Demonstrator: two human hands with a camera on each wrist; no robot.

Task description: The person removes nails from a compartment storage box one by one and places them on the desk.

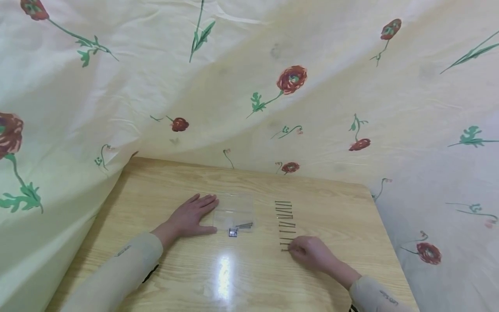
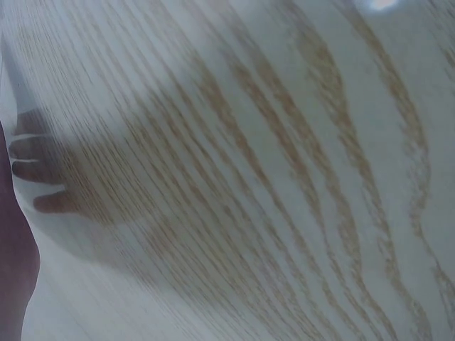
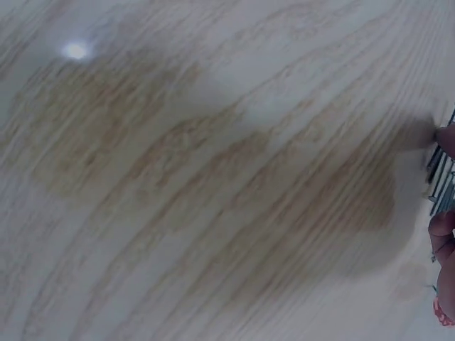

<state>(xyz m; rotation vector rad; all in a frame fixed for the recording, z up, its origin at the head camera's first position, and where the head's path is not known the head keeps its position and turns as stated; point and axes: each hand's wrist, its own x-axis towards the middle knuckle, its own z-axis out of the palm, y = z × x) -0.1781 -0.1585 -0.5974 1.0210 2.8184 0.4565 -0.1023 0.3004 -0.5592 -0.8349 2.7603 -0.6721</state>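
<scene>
A column of thin, dark metal nails (image 1: 287,225) lies crosswise on the wooden table, right of centre. At the near end of this column my right hand (image 1: 312,253) has its fingers curled and pinches the right end of the nearest nail (image 1: 284,250). In the right wrist view only fingertips (image 3: 442,227) show at the right edge, beside several nails. My left hand (image 1: 192,216) lies flat with fingers spread, at the left side of a clear plastic box (image 1: 234,212). A few more nails (image 1: 244,225) lie in the box's near right part.
A small blue-and-white label (image 1: 232,232) sits at the box's near edge. The wooden table (image 1: 234,277) ends at the back and sides against a flower-printed cloth (image 1: 234,86). Light glares off the tabletop in front of the box.
</scene>
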